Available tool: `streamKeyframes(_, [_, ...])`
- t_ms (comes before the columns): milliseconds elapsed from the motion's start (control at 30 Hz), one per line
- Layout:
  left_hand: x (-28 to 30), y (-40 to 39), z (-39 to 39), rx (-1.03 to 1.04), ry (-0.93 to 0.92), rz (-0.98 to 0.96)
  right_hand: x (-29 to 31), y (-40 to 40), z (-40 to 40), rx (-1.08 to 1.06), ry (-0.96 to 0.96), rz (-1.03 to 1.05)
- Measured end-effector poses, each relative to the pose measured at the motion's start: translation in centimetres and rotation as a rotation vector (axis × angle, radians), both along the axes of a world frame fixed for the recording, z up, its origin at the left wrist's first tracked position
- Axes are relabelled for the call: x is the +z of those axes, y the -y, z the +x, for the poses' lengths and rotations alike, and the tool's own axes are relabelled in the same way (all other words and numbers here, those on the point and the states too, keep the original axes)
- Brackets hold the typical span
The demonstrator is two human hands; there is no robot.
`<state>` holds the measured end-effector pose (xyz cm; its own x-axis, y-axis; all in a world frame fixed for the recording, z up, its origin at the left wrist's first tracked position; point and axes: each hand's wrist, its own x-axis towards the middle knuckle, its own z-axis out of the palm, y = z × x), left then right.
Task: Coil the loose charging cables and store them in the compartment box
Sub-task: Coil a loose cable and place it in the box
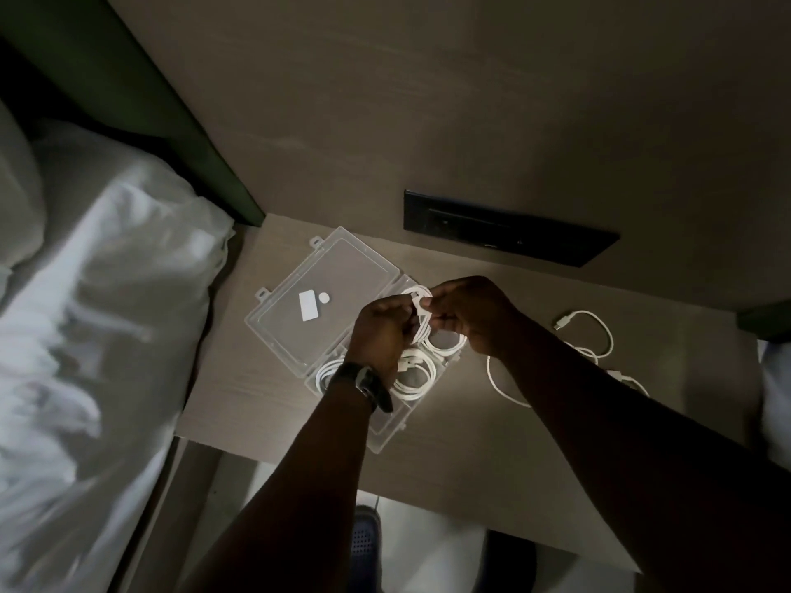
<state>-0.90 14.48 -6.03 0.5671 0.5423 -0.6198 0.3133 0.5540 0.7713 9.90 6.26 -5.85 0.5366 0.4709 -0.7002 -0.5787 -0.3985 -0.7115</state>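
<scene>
A clear plastic compartment box (pixel 387 436) lies open on the bedside table, its lid (pixel 325 267) flat to the left. My left hand (pixel 379 331) and my right hand (pixel 468 312) meet above the box, both pinching a coiled white cable (pixel 421 308). More white coils lie in the compartments: one (pixel 445 345) under my right hand, one (pixel 417 374) by my left wrist, another (pixel 324 374) partly hidden by my watch. A loose white cable (pixel 588 331) sprawls on the table to the right, part of it behind my right forearm.
A black socket panel (pixel 509 226) is set in the wall behind the table (pixel 265 404). A bed with white bedding (pixel 94 314) presses against the table's left side. The table's front edge runs under my forearms, with floor below.
</scene>
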Motion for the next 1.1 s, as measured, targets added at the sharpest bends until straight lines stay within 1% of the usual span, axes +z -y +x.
streamKeyframes(33, [-0.3,-0.6,0.2,-0.043,0.027,-0.067,-0.3,-0.4,0.5,0.008,-0.002,-0.009])
streamKeyframes(67, [-0.3,-1.3,0.4,-0.109,0.045,-0.090,-0.5,-0.8,0.9,0.018,-0.015,-0.012])
streamKeyframes(100, [-0.4,-2.0,0.4,-0.173,0.061,-0.076,-0.7,-1.1,1.2,0.028,-0.027,-0.015])
streamKeyframes(167, [-0.4,-3.1,0.6,-0.237,0.042,0.040,-1.0,-1.8,1.5,0.047,-0.048,-0.001])
streamKeyframes(233, [-0.4,-4.0,0.9,-0.163,-0.002,0.164,-1.3,-2.3,1.3,0.069,-0.064,0.055])
streamKeyframes(300, [-0.5,-4.2,1.1,-0.100,-0.019,0.248,-1.7,-2.5,1.2,0.085,-0.070,0.108])
streamKeyframes(400, [-0.7,-3.8,1.3,-0.010,-0.082,0.292,-2.0,-2.7,1.1,0.101,-0.060,0.121])
streamKeyframes(467, [-1.0,-3.4,1.6,0.048,-0.166,0.288,-2.2,-3.0,1.0,0.101,-0.038,0.079])
streamKeyframes(533, [-1.2,-3.1,1.8,0.069,-0.325,0.261,-2.4,-3.2,1.0,0.080,-0.023,0.017])
streamKeyframes(567, [-1.2,-3.2,1.8,0.056,-0.374,0.221,-2.5,-3.2,1.0,0.067,-0.021,-0.008])
streamKeyframes(600, [-1.2,-3.3,1.9,0.027,-0.352,0.147,-2.5,-3.1,1.2,0.054,-0.023,-0.025])
streamKeyframes(700, [-0.3,-4.4,1.6,-0.092,-0.117,-0.158,-2.5,-2.1,1.7,-0.003,-0.085,-0.011])
streamKeyframes(733, [0.0,-5.0,1.5,-0.144,-0.076,-0.181,-2.5,-1.8,1.8,-0.011,-0.110,0.008])
streamKeyframes(767, [0.1,-5.6,1.4,-0.204,-0.057,-0.133,-2.4,-1.6,1.9,-0.011,-0.135,0.037])
streamKeyframes(800, [0.4,-6.0,1.3,-0.271,-0.054,-0.010,-2.2,-1.6,1.8,-0.007,-0.159,0.076])
streamKeyframes(833, [0.8,-6.2,1.1,-0.332,-0.066,0.178,-2.0,-1.9,1.7,-0.003,-0.178,0.118])
streamKeyframes(900, [1.3,-6.0,0.7,-0.401,-0.080,0.639,-1.5,-2.7,1.6,0.010,-0.193,0.182])
streamKeyframes(933, [1.6,-5.5,0.3,-0.420,-0.055,0.848,-1.1,-3.1,1.5,0.021,-0.193,0.202])
streamKeyframes(967, [2.0,-5.2,0.0,-0.425,-0.015,1.003,-0.8,-3.4,1.6,0.021,-0.192,0.220])
streamKeyframes(1000, [2.1,-5.0,-0.4,-0.410,0.028,1.095,-0.7,-3.4,1.9,-0.008,-0.197,0.235])
streamKeyframes(1033, [2.3,-5.0,-0.9,-0.379,0.069,1.123,-0.5,-3.2,2.3,-0.062,-0.220,0.252])
streamKeyframes(1067, [2.4,-5.1,-1.5,-0.325,0.101,1.081,-0.5,-2.7,2.9,-0.117,-0.241,0.265])
streamKeyframes(1100, [2.4,-5.3,-2.2,-0.244,0.116,0.963,-0.6,-2.0,3.6,-0.142,-0.226,0.259])
